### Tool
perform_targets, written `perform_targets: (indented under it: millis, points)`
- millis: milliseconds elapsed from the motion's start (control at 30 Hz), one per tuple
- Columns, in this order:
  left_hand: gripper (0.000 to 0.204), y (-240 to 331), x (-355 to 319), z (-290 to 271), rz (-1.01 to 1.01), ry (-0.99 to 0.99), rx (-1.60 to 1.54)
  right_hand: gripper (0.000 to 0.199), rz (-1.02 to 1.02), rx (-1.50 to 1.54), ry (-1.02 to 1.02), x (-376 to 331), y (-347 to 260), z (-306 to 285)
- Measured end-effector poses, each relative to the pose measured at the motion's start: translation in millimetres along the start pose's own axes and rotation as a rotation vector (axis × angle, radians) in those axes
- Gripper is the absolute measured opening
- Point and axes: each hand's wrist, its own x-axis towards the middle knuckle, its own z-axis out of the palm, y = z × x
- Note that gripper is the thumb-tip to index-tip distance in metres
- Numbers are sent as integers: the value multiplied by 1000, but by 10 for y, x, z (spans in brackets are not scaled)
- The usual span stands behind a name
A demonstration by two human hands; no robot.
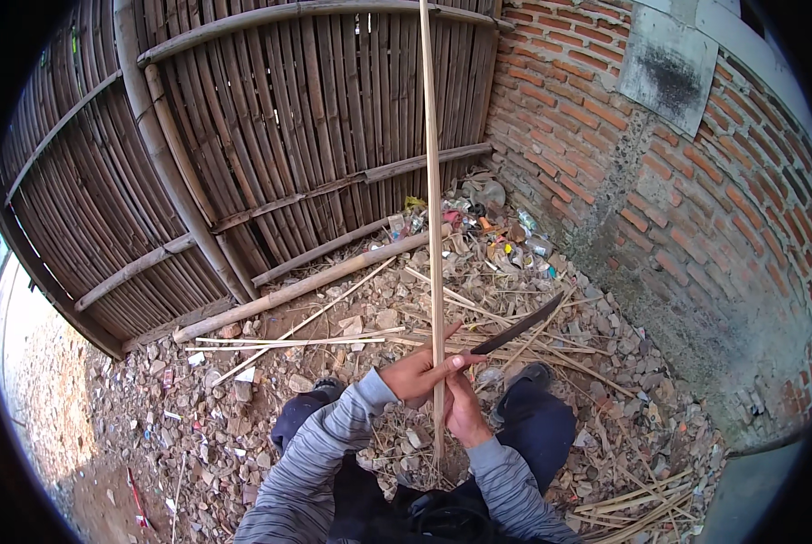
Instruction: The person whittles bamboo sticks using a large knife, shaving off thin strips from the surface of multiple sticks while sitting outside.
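Note:
A long pale bamboo strip [434, 208] stands nearly upright in front of me, its lower end down between my legs. My left hand [410, 376] is closed around it, with the thumb across the strip and one finger stretched out past it. Just below and to the right, my right hand [465, 415] is closed against the strip on a knife. The dark blade of the knife [519, 326] points up and to the right. Its handle is hidden by my fingers, and both hands are close together.
Thin bamboo strips [288, 343] lie on the stony ground [198, 444] around my feet, with another pile [642, 503] at lower right. A bamboo pole [306, 286] lies by the slatted fence [288, 136]. Litter [515, 240] fills the corner beside the brick wall [687, 199].

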Motion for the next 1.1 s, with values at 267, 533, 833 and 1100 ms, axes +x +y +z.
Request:
perform_targets:
  millis: [267,533,833,1100]
  points:
    - [45,37,33,-292,-300,435,-248,36,-274,-352,158,117,-330,-651]
    - [36,-38,-67,-426,-171,875,466,29,-383,-643,242,-211,-787,-799]
    - [31,85,-43,-272,-69,765,527,23,-382,-947,133,-236,-1083,-636]
    - [22,159,-36,-156,-127,781,460,40,-423,-1145,-18,216,-1331,-433]
